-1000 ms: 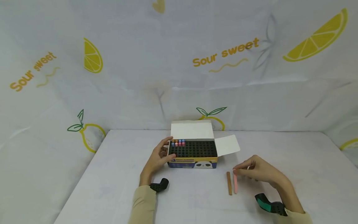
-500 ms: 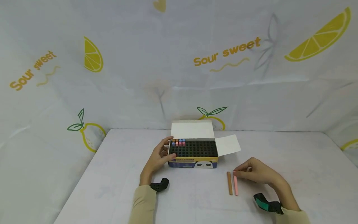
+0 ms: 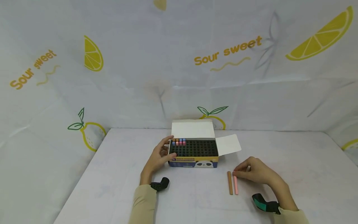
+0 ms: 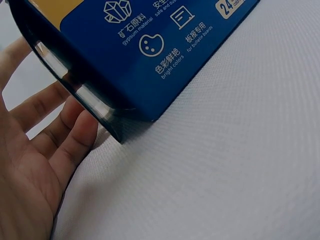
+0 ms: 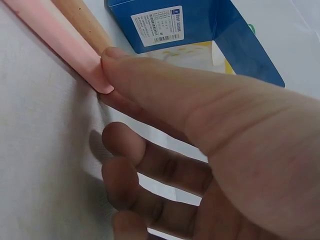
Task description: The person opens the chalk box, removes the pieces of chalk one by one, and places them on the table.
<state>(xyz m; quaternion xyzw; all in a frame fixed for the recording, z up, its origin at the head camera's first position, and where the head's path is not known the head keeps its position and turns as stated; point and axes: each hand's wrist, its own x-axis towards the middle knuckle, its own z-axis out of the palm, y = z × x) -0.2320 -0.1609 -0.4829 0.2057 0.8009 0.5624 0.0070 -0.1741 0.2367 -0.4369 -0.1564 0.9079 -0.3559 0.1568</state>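
Observation:
A chalk box (image 3: 181, 162) stands in the middle of the table, its lid and right side flap folded out. Inside, a dark holder (image 3: 199, 150) has many holes, with several coloured chalks (image 3: 179, 142) standing in its back left corner. My left hand (image 3: 156, 158) grips the box's left end, thumb at the front and fingers at the back. To the right of the box lie a brown chalk (image 3: 230, 183) and a pink chalk (image 3: 236, 186) side by side. Thumb and index finger of my right hand (image 3: 258, 171) pinch the far end of the pink chalk; the other fingers curl loosely.
The box's white lid (image 3: 192, 129) stands up behind it, and the white flap (image 3: 227, 145) sticks out to the right. A white cloth covers the table (image 3: 195, 199). Behind rises a backdrop (image 3: 151, 77) printed with lemons.
The pink chalk has shifted slightly toward me and now lies about level with the brown one. My right hand has moved slightly with it; the left hand keeps its grip on the box.

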